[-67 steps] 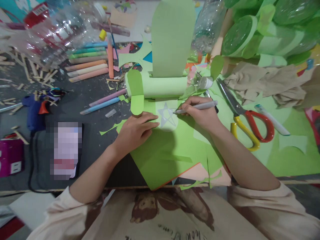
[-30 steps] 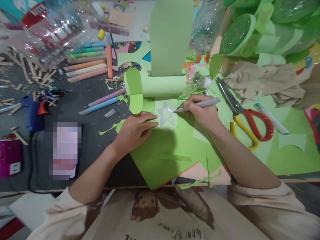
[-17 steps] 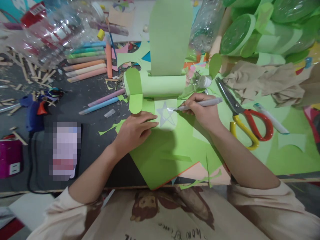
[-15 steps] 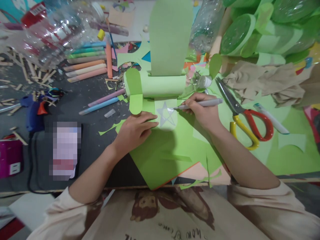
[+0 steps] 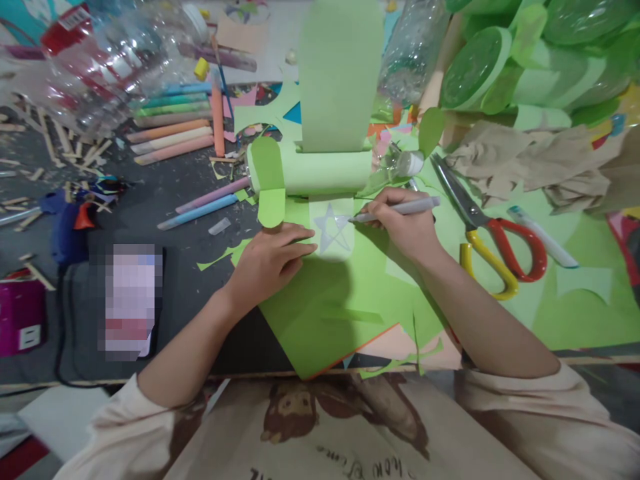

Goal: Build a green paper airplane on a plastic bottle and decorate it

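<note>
My right hand [image 5: 406, 223] grips a grey marker [image 5: 410, 206], its tip at the right arm of a grey star [image 5: 331, 229] outlined on a pale green paper wing [image 5: 345, 251]. That wing extends toward me from a bottle wrapped in light green paper [image 5: 325, 173]; a longer wing [image 5: 341, 80] points away from me. My left hand [image 5: 273, 260] lies with its fingers spread, fingertips at the wing's left edge, below a darker green rounded strip [image 5: 271, 207] on the bottle's left end. Green paper sheets [image 5: 320, 320] lie underneath.
Scissors with red and yellow handles [image 5: 480, 227] lie open at right, beside crumpled brown paper [image 5: 540, 163]. Markers [image 5: 175, 137], a blue glue gun [image 5: 67, 227] and a phone [image 5: 131, 300] are at left. Plastic bottles [image 5: 125, 60] stretch across the back left.
The marker and my right hand have shifted very slightly, the marker's back end moving a little left. My left hand stays in place.
</note>
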The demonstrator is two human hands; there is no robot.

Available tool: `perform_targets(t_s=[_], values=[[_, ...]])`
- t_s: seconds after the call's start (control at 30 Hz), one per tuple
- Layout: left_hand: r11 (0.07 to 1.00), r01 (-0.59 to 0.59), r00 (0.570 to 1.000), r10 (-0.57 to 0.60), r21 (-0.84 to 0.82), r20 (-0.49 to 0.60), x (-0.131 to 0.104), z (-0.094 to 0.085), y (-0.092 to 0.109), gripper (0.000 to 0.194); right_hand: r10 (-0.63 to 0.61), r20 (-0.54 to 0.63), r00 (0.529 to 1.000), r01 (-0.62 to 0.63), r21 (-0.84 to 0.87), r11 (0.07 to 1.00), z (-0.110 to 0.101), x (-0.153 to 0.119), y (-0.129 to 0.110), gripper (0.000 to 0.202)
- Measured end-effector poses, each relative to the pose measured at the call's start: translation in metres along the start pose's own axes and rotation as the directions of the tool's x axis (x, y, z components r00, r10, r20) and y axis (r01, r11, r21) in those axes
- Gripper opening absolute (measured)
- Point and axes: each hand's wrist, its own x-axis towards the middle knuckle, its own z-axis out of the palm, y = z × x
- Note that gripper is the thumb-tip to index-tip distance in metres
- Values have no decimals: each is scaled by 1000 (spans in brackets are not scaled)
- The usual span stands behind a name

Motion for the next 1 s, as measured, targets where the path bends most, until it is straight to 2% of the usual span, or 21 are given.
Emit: perform_targets(t_s=[0.3,0.47,0.57,0.73,0.8,0.87,0.93,1.0], values=[[1000,26,999,-26,-4,25,-1,2,0,34,-29,-41,999,27,-37,999,1,-1,0,17],[1000,12,1000,-12,6,23,0,0,0,33,-7,-22,1000,6,-42,999,0,-1,0,16],[1000,13,1000,-12,-2,28,-1,0,-1,33,8,-35,999,-8,15,1000,-1,0,-1,13],[1000,21,1000,-21,-22,23,-2,2,-1,31,2,-143,990,17,128,992,-1,1,0,16],[999,25,999,-25,-22,25,-2,2,-1,31,-27,-79,997,39,153,987,-2,-1,0,15],[999,28,999,-28,-19,23,-2,2,0,31,-43,84,996,29,168,985,-2,-4,-1,9],[1000,22,1000,-22,-14,14,-2,2,0,31,-41,257,965,1,152,988,-3,-6,-4,11],[1000,5,1000,-6,-7,-4,-2,2,0,31,-33,354,934,-8,115,993,-4,-7,-7,14]])
